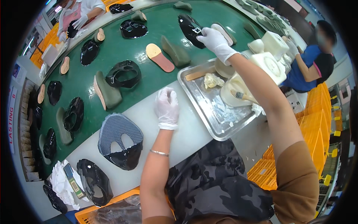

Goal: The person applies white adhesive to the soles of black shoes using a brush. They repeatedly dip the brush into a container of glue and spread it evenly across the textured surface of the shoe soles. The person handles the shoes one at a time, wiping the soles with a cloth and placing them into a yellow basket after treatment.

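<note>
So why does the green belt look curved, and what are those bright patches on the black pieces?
Head view: fisheye lens bends the green belt and blacks out the corners; overhead light glares off the glossy black uppers and metal tray; the co-worker's face is blurred.

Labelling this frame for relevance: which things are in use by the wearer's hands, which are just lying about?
In hand:
- right hand on a black shoe upper on the green belt
- left hand resting on the white bench edge

Lying about:
- metal tray
- brush
- grey-lined upper
- tan insole
- yellow crates
</note>
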`<state>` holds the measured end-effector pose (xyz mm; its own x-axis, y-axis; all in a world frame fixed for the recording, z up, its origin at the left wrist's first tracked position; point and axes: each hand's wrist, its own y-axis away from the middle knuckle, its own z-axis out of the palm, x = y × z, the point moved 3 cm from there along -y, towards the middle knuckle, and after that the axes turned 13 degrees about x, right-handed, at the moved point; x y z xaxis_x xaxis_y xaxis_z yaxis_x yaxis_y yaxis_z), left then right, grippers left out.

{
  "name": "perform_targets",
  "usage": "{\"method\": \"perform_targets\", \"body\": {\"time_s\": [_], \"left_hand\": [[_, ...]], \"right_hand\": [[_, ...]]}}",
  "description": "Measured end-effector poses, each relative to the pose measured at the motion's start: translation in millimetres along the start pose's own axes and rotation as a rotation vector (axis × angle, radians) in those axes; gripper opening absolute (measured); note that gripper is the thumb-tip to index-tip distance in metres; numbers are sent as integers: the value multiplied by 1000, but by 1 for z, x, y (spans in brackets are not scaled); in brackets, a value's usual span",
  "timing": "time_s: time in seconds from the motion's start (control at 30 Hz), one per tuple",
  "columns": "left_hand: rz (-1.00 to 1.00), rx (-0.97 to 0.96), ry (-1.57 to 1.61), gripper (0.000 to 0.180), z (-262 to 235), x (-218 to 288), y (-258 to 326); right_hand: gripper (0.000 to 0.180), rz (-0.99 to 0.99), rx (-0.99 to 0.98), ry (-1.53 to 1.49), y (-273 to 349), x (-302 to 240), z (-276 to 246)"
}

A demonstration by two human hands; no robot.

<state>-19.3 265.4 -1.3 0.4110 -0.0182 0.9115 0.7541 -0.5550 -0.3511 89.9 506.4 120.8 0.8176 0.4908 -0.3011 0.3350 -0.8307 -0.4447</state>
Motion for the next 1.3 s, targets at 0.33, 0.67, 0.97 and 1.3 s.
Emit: {"method": "perform_targets", "body": {"time_s": [0.33,0.67,0.97,1.3], "left_hand": [[209,15,-256,7,-1,7,-1],[276,-26,-272,11,0,10,0],[423,-218,-625,28,8,13,13],[528,-192,-246,38,-62,40,116]], "right_hand": [[26,-85,-119,335,-8,-16,73],[25,-259,-7,-188,27,-61,48],[21,-730,-434,-744,240,-178,-8],[33,-412,-362,-1075,266,-195,-38]]}}
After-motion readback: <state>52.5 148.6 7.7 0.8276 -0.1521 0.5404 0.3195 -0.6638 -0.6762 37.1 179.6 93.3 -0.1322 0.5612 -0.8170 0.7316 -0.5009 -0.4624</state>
